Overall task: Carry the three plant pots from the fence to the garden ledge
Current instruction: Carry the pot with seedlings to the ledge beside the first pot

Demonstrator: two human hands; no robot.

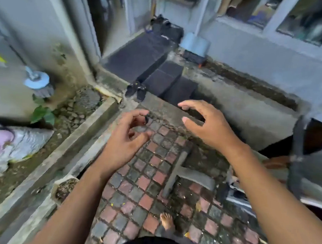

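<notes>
I hold my left hand (125, 138) and right hand (206, 123) empty, fingers loosely spread, above red-and-grey brick paving (143, 197).

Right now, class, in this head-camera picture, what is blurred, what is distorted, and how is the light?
Head view: motion blur smears the doorway and window; wide-angle distortion bends the concrete ledge and walls; soft, even daylight, no hard shadows or glare; left hand and right hand are fairly sharp.
</notes>
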